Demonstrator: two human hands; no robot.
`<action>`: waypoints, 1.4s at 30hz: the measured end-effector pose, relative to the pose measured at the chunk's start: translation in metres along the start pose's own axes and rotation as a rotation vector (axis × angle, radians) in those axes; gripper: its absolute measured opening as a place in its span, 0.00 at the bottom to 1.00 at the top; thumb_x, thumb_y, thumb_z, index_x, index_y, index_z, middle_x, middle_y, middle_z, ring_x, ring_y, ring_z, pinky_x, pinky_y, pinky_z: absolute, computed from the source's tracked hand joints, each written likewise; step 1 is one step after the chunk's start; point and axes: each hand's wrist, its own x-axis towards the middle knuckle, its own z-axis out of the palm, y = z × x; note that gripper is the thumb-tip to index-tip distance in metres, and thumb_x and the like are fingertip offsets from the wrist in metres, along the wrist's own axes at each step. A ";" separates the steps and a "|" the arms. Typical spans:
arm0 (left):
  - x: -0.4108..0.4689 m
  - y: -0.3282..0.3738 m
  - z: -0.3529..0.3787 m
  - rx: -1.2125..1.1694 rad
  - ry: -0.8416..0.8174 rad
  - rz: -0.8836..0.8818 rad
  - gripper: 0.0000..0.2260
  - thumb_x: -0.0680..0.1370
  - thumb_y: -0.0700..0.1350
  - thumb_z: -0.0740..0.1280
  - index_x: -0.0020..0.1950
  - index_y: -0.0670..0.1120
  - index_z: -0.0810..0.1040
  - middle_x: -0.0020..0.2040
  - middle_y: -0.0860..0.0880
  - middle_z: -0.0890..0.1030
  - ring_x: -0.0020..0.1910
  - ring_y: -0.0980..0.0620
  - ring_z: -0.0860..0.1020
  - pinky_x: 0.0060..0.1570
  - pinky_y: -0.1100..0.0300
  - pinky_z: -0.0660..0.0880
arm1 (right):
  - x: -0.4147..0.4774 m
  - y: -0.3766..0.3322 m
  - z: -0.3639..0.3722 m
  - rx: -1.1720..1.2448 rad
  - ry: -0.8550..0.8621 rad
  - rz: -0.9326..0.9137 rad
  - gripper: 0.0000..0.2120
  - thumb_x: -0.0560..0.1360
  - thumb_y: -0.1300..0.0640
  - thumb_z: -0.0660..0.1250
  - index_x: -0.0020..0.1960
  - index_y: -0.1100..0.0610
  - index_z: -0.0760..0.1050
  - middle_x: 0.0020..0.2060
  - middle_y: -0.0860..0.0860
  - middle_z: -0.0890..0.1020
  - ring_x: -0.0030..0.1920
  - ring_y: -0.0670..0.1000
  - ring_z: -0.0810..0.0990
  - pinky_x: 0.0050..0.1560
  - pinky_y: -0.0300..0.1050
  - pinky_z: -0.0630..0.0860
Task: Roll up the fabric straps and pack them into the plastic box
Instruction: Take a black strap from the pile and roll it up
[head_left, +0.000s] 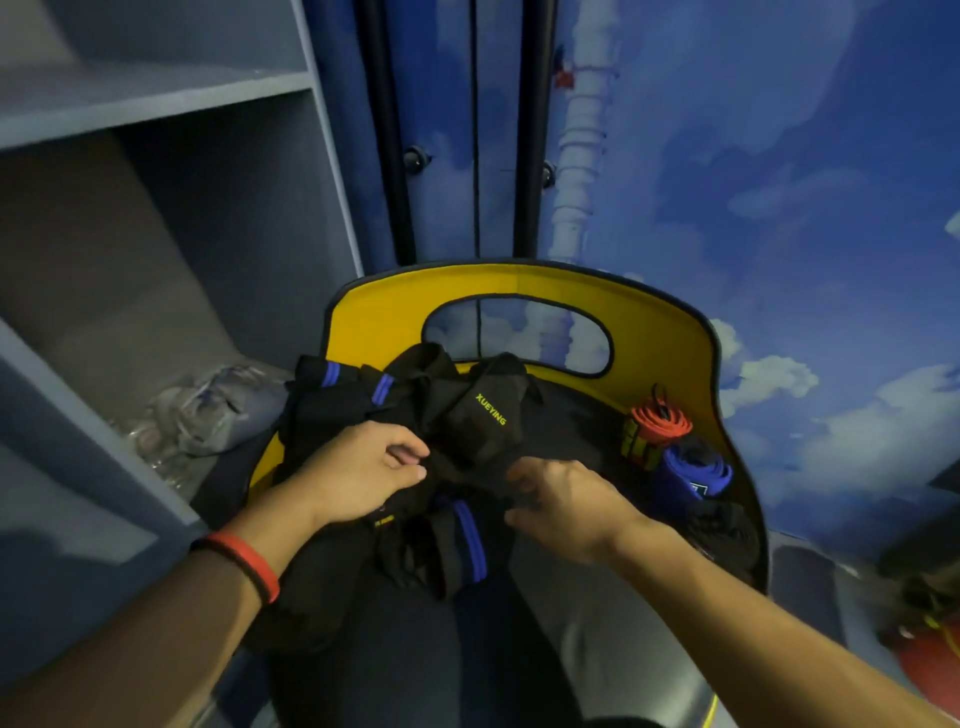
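Left hand (358, 470) pinches limp, woven, blue-banded black straps (467, 415). Right hand (566, 501) grips the same heap, fingertips hidden in folds.

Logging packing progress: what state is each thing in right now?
black straps: unrolled, tangled in a heap on the yellow chair
orange strap: rolled up, on the chair's right side
blue strap: rolled up, beside the orange strap
left hand: grips the black straps
right hand: grips the black straps
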 end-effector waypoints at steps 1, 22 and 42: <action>-0.001 -0.007 -0.001 0.003 -0.001 -0.021 0.08 0.78 0.44 0.74 0.57 0.53 0.84 0.50 0.55 0.84 0.48 0.57 0.84 0.56 0.57 0.80 | 0.006 -0.001 0.004 0.008 -0.012 0.022 0.26 0.77 0.44 0.70 0.73 0.47 0.69 0.64 0.49 0.79 0.64 0.53 0.78 0.63 0.51 0.76; 0.021 -0.066 -0.019 0.163 0.017 -0.145 0.14 0.78 0.43 0.73 0.62 0.56 0.81 0.56 0.54 0.78 0.57 0.54 0.79 0.56 0.57 0.75 | 0.055 -0.034 0.040 0.206 0.066 -0.015 0.22 0.77 0.46 0.71 0.69 0.48 0.72 0.59 0.48 0.79 0.60 0.50 0.78 0.60 0.52 0.78; 0.006 -0.002 0.006 -0.811 0.092 -0.096 0.19 0.77 0.30 0.70 0.59 0.51 0.83 0.57 0.49 0.86 0.53 0.49 0.85 0.51 0.57 0.80 | 0.058 -0.053 0.011 1.371 0.005 0.339 0.20 0.81 0.41 0.64 0.59 0.58 0.78 0.52 0.57 0.86 0.50 0.54 0.87 0.50 0.46 0.82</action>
